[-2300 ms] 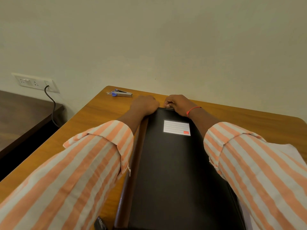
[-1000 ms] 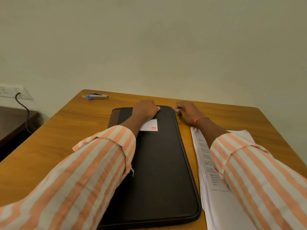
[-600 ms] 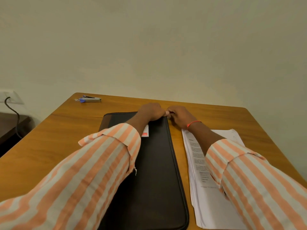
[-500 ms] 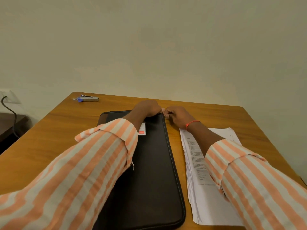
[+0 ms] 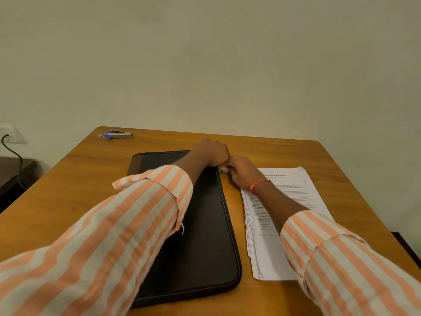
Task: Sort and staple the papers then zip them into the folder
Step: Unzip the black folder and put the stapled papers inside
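Note:
A black zip folder [image 5: 205,226] lies closed and flat in the middle of the wooden table [image 5: 68,197]. My left hand [image 5: 210,152] grips its far right corner with curled fingers. My right hand [image 5: 239,172] pinches the small metal zip pull [image 5: 220,171] at the folder's right edge, just below that corner. A stack of printed papers [image 5: 262,254] lies on the table to the right of the folder, partly under my right forearm. A silver stapler [image 5: 118,134] with a blue end sits at the table's far left corner, away from both hands.
The table backs onto a plain wall. A wall socket with a black cable [image 5: 13,151] is at the far left, above a dark lower surface [image 5: 11,172]. The table's right edge runs close to the papers.
The view has shifted, so the folder and papers sit further right and lower in frame. My right hand has come a little down the folder's right edge at the zip; my left stays on the corner.

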